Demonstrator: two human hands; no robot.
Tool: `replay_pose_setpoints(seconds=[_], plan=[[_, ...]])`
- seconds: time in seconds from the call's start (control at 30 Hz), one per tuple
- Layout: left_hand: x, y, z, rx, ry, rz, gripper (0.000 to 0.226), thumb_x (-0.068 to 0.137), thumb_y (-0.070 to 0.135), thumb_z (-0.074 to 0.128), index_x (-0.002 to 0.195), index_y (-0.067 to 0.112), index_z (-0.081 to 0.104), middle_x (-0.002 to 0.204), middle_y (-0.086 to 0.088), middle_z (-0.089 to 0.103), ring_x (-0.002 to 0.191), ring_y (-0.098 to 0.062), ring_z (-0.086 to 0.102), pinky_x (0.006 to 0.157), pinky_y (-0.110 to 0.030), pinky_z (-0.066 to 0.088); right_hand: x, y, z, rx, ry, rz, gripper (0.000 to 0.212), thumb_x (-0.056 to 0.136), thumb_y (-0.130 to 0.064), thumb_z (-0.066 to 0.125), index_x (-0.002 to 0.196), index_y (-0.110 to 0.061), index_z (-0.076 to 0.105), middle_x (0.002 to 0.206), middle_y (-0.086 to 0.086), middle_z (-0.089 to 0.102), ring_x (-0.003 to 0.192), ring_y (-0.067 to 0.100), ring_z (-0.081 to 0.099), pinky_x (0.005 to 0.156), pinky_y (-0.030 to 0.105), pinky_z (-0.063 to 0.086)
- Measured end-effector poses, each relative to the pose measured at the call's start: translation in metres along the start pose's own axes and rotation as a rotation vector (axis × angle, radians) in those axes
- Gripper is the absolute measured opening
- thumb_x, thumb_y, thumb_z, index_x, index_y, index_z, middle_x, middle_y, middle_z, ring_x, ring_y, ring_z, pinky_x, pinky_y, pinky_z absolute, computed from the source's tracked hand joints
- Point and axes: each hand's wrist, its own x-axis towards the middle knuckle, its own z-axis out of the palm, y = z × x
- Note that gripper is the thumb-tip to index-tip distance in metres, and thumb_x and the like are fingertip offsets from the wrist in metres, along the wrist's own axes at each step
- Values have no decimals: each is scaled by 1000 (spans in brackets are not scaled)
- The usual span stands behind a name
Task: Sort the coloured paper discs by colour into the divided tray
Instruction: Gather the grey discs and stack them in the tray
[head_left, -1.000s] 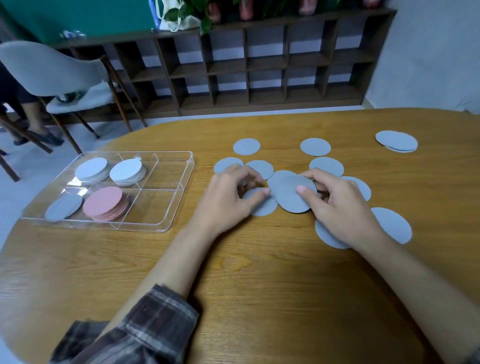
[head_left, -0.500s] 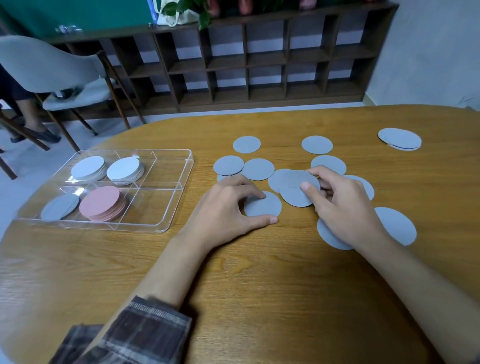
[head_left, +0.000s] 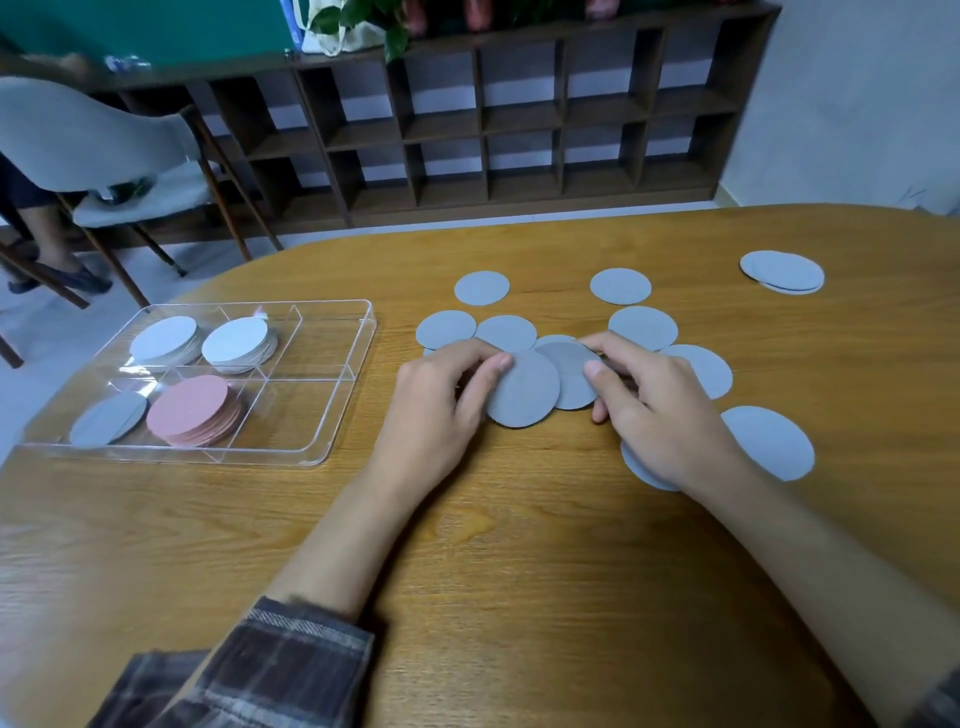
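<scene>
My left hand (head_left: 441, 400) pinches grey disc (head_left: 522, 392) on counter (head_left: 519, 545); my right hand (head_left: 662, 415) pinches second disc (head_left: 569, 371), overlapping first. Left: tray (head_left: 340, 410) holding pink stack (head_left: 189, 408), pale stacks (head_left: 166, 340). Beyond hands: loose discs (head_left: 482, 287) scattered.

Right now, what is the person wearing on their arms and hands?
The left hand and right hand are bare, no gloves or rings. A dark checked cloth sleeve, brown and grey, is pushed up the left arm; a bit of the right sleeve peeks in at the corner.
</scene>
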Motion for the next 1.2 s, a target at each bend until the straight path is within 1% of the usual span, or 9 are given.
replay_pose_setpoints(seconds=[0.1,0.2,0.27,0.37,0.47,0.6,0.67,0.97,1.2], plan=[[1,3,6,-152,-17,-120,9,101,18,67,99,12,74,63,0,70,54,-13,68,62,-22,55,0,-2,1,45,-43,29,28,108,-22,43,116,-35,67,67,2,66,65,18,60,70,47,50],[1,7,14,-230,13,-201,11,97,19,73,101,9,76,78,-4,75,59,-17,74,64,-36,63,1,-5,0,147,-48,45,26,108,-25,44,112,-32,69,66,7,66,62,14,58,73,48,51],[3,10,19,-257,33,-232,12,95,18,76,98,7,77,79,-5,76,60,-17,74,64,-38,64,1,-5,-1,143,-55,23,20,107,-28,48,112,-26,68,69,8,65,61,8,60,71,41,50],[8,11,28,-260,56,-224,12,92,21,79,92,9,79,80,-3,75,62,-14,73,66,-33,63,2,0,-5,25,-48,-27,15,105,-23,52,113,-26,64,72,10,63,64,20,63,71,41,51],[14,5,38,-47,21,-97,20,91,34,79,102,17,81,95,6,74,83,-5,69,77,-21,53,6,12,-14,-62,18,-20,14,105,-21,51,111,-25,63,68,14,60,65,28,60,68,44,50],[24,-3,43,150,-156,5,45,92,48,74,129,22,72,133,7,69,127,-10,56,108,-31,46,11,21,-24,-106,96,-1,17,105,-17,49,114,-21,63,66,9,59,61,17,53,63,33,40],[26,-4,44,190,-234,7,52,91,51,73,135,23,68,142,8,64,134,-9,50,112,-33,43,12,24,-24,-122,114,10,20,105,-17,48,119,-18,63,70,7,62,65,15,53,62,27,38],[20,-5,32,241,-231,54,31,100,49,61,115,26,76,106,11,76,109,-10,58,89,-36,52,13,24,-22,-133,160,24,22,107,-17,46,123,-14,61,72,11,62,65,14,51,59,23,37],[14,-6,28,222,-53,82,37,108,42,38,100,17,65,77,2,55,80,-12,46,70,-41,48,10,20,-19,-121,119,-12,21,107,-17,44,117,-20,62,76,7,63,66,19,56,65,35,43]])
